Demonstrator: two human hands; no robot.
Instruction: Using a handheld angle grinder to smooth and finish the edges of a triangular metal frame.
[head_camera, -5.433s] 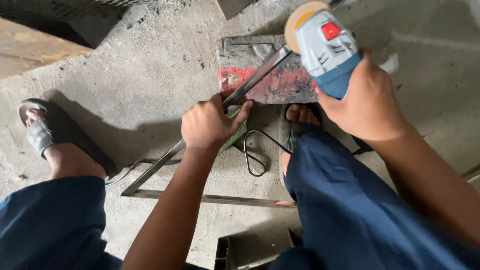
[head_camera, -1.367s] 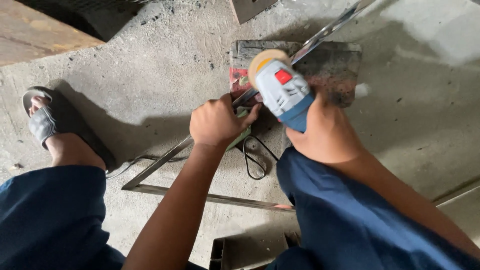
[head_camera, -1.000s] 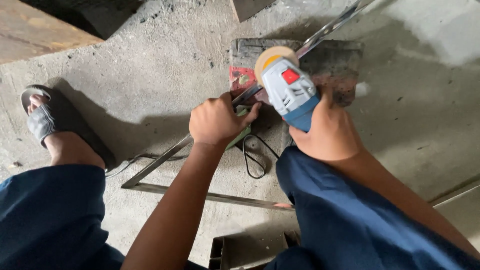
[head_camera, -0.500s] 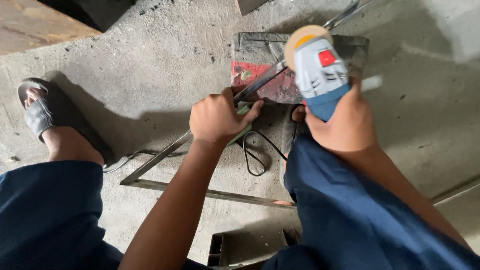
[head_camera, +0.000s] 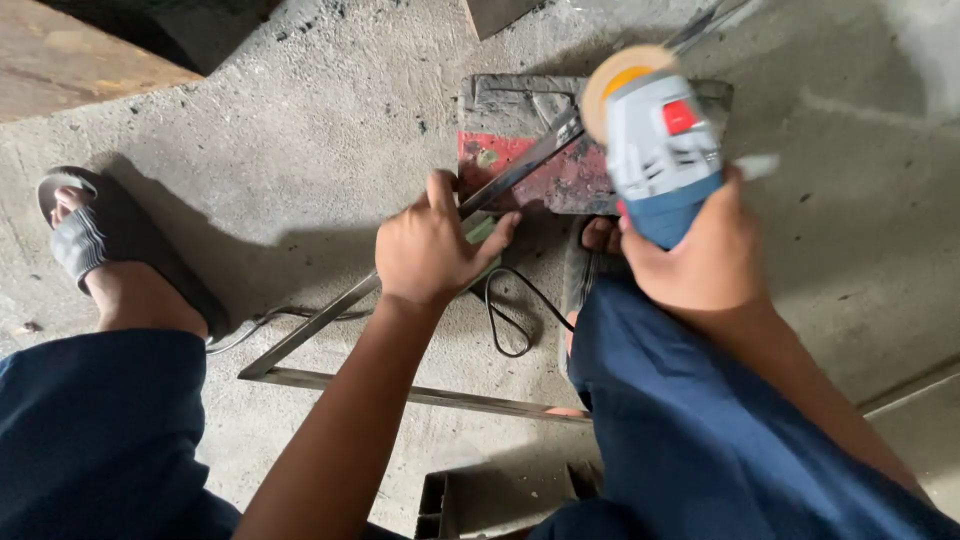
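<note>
Pressing your left hand (head_camera: 432, 250) on the metal bar (head_camera: 500, 185), you keep its grip closed around it, where the bar crosses the red metal plate (head_camera: 540, 170) on the floor (head_camera: 300, 120). Your right hand (head_camera: 700, 255) holds the blue angle grinder (head_camera: 655, 150) tightly, just above that plate.

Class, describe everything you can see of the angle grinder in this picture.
The grinder has a pale grey body with a red switch patch, a blue rear grip and a tan disc at its head. It looks like plastic casing, slightly blurred. The right hand grips the blue end and holds it above the red and grey plate, disc near the metal bar that the left hand presses down. Whether the disc touches the bar cannot be told.
</note>
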